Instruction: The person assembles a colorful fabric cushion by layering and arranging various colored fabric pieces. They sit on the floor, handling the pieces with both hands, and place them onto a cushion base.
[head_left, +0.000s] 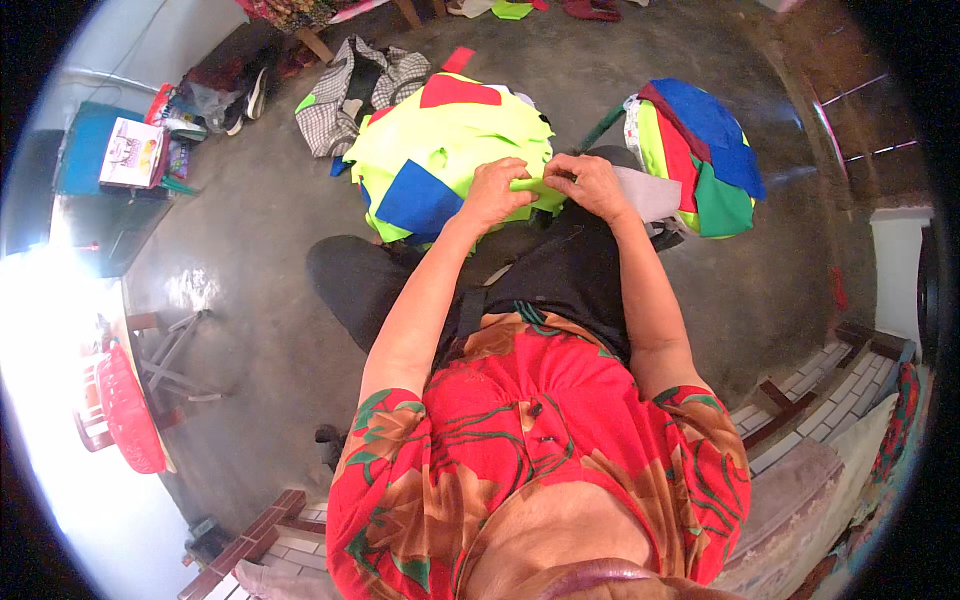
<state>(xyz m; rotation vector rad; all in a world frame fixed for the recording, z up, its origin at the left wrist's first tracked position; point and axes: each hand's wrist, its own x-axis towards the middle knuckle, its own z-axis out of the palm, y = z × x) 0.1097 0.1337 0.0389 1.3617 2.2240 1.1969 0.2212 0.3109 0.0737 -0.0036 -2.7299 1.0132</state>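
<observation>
A large heap of neon-yellow cloth [455, 145] lies in front of my crossed legs. On it are a red piece of cloth [460, 93] and a blue piece of cloth [419, 197]. My left hand [495, 192] is closed on the near right edge of the yellow cloth, its fingers curled over the fold. Close beside it, my right hand [588, 185] pinches at the same edge with thumb and fingertips together. Anything small between those fingertips, such as a needle, is too fine to see. A grey cloth piece [648, 193] lies just right of my right hand.
To the right sits a pile of blue, red, green and yellow cloth [705, 140]. Checked grey cloth [345, 100] lies on the floor behind the yellow heap. A blue-green cabinet [85, 165], shoes [256, 95] and a red plastic chair [130, 410] stand left. Wooden-framed seating [800, 410] is behind me.
</observation>
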